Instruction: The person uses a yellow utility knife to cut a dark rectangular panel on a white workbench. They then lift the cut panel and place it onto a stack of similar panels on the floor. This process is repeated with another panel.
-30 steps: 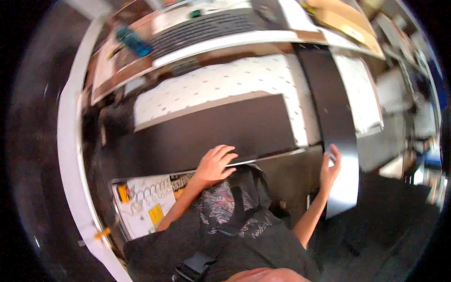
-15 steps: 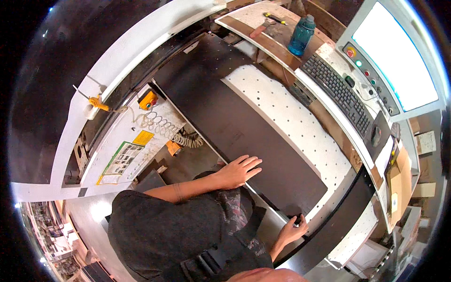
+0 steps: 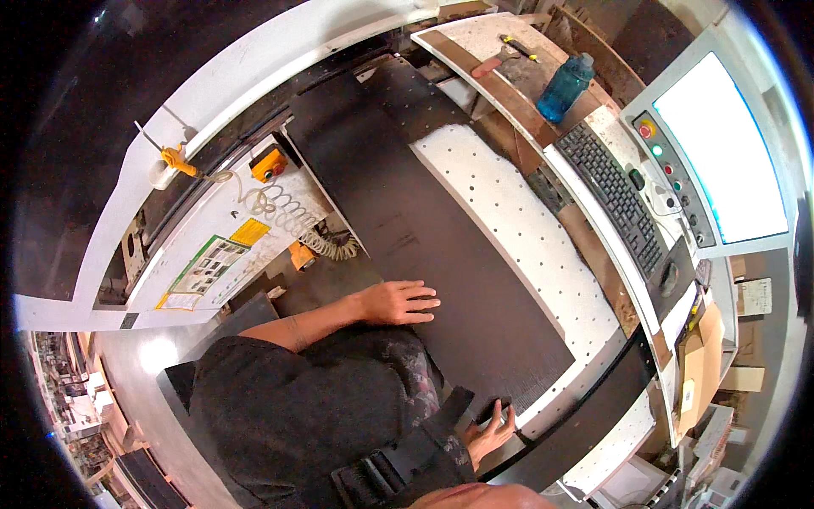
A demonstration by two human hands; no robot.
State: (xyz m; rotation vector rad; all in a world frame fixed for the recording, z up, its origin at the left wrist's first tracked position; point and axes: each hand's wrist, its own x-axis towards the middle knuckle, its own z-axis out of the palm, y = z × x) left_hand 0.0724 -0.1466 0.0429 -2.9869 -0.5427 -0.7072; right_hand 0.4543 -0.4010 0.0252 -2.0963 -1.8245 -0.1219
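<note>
A large dark brown panel (image 3: 458, 280) lies flat in front of me on a white surface dotted with holes (image 3: 543, 246). My left hand (image 3: 400, 303) rests palm down near the panel's closer edge, fingers spread, gripping nothing. At the panel's near right end is my right hand (image 3: 492, 434). Its thumb and fingers curl around a small dark thing beside the panel's corner; I cannot make out what it is.
Along the far right run a black keyboard (image 3: 610, 191), a mouse (image 3: 669, 276) and a lit screen (image 3: 721, 148) with buttons. A blue bottle (image 3: 565, 87) stands on the shelf behind. Left, a coiled cable (image 3: 288, 222) hangs by a white cabinet (image 3: 220, 254).
Both hands have come back toward my body and to the left. The whole view has shifted slightly, and the light rail along the near edge is now mostly hidden.
</note>
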